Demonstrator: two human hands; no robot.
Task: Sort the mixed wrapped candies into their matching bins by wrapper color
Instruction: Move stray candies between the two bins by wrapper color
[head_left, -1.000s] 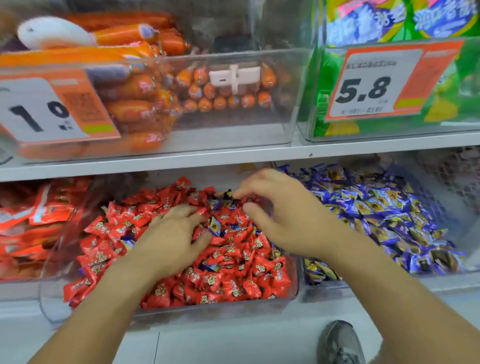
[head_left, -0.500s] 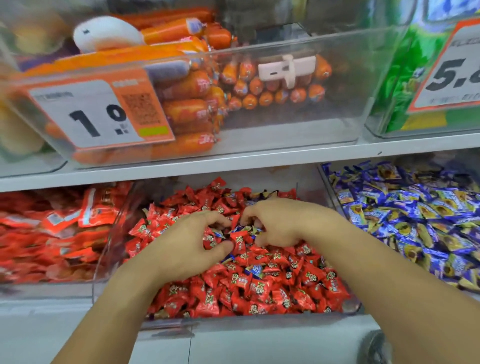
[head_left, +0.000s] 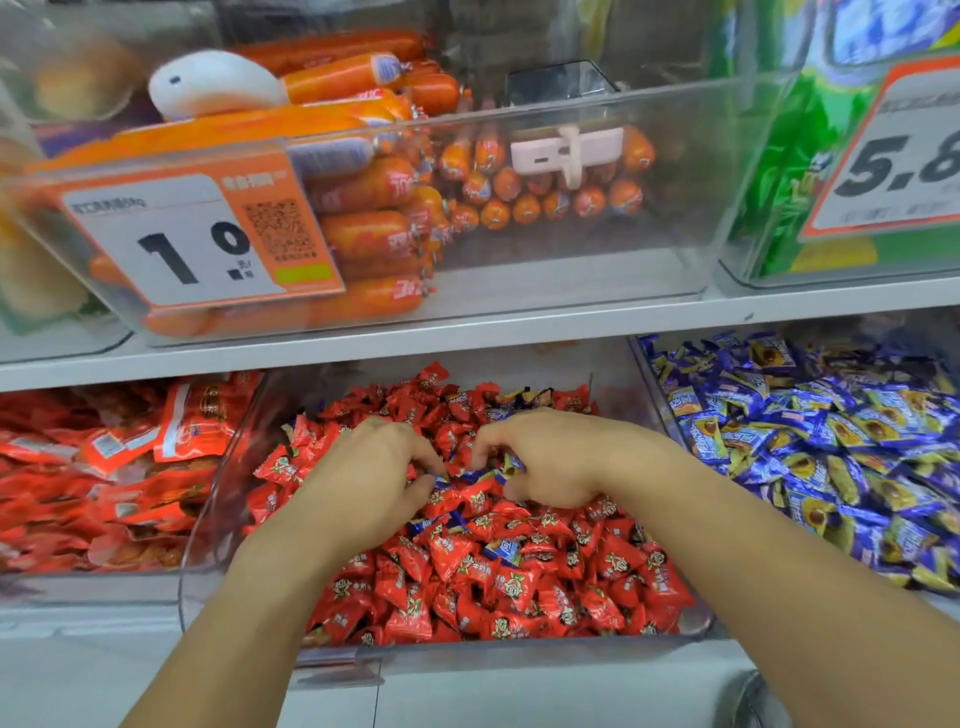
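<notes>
Two hands are sunk into the clear bin (head_left: 208, 519) of red-wrapped candies (head_left: 498, 582) on the lower shelf. The left hand (head_left: 374, 478) is curled, thumb and fingertips pinched on a blue-wrapped candy (head_left: 444, 480) near the middle of the heap. The right hand (head_left: 545, 457) is curled too, its fingers closed on blue-wrapped pieces with a yellow-tipped wrapper (head_left: 511, 467) showing beside them (exactly how many are held cannot be told). More stray blue wrappers (head_left: 506, 548) are scattered among the red ones, one lying just in front of the hands and several at the back of the heap. The bin of blue-and-yellow wrapped candies (head_left: 810, 447) is found just to the right. To the left, flat red packets (head_left: 104, 467) are piled. On the shelf above, orange sausages (head_left: 374, 208) are stacked in a clear bin bearing an orange price tag (head_left: 197, 239).
</notes>
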